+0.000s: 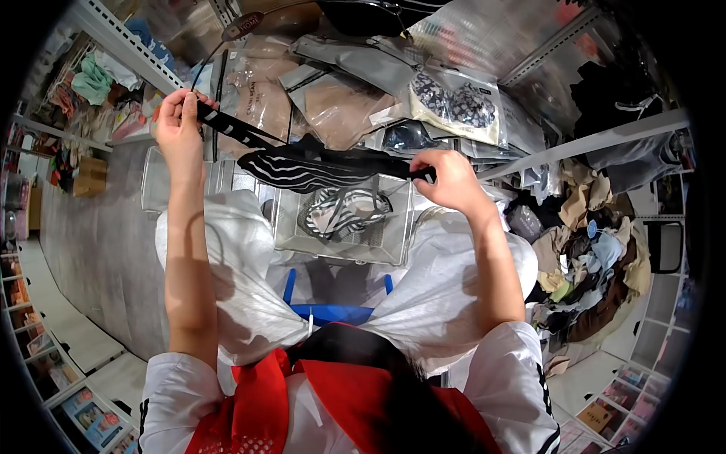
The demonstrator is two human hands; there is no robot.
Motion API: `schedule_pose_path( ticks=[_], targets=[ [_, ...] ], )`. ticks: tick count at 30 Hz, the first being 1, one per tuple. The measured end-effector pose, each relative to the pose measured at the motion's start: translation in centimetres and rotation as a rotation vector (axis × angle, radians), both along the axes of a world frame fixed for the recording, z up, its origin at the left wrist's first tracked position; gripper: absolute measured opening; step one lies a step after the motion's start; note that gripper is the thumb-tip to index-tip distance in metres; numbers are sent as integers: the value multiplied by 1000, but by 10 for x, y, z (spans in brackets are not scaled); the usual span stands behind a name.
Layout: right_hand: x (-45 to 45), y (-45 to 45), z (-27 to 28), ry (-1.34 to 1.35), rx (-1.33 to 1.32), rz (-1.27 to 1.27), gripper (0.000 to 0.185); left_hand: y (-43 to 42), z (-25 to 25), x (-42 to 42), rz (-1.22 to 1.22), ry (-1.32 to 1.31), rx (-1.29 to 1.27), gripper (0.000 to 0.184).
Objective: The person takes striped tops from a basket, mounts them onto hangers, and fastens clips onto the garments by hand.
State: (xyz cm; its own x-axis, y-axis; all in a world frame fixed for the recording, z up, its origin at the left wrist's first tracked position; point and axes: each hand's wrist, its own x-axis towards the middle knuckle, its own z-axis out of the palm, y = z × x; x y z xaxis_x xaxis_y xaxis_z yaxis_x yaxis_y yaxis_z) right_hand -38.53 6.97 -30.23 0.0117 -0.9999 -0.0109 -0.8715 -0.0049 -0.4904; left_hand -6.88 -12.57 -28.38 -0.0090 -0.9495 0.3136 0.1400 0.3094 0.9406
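Observation:
A black-and-white striped garment (291,172) with a long black band is stretched between my two hands, above my lap. My left hand (179,121) is closed on one end of the band, at the upper left. At the other end, my right hand (451,178) pinches the black band between thumb and fingers. Below the garment, a clear plastic bin (287,240) stands between my knees. Inside it lies another black-and-white striped piece (349,212), bunched up.
Clear-bagged garments (333,106) are piled ahead, with a floral piece in a bag (457,102) among them. A heap of mixed clothes (590,250) lies to the right. A white shelf rail (590,144) crosses there. A cardboard box (91,177) sits at the left.

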Motion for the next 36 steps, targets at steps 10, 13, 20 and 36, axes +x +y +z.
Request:
schedule_pose_path(
  ticks=[10,13,20,36],
  targets=[
    [-21,15,21,41,-73,96,26,0,-11,-3,-231,-208,-74,11],
    [-33,25,30,-122,68,158,29,4,-10,-7,-288,-259,-75,10],
    [-30,21,37,138,-341,-39,31,3,-13,-9,-315,-275,-79,9],
    [-30,10,34,-395,-492,-151,15,26,-15,-37,-318,-382,-147,6]
  ],
)
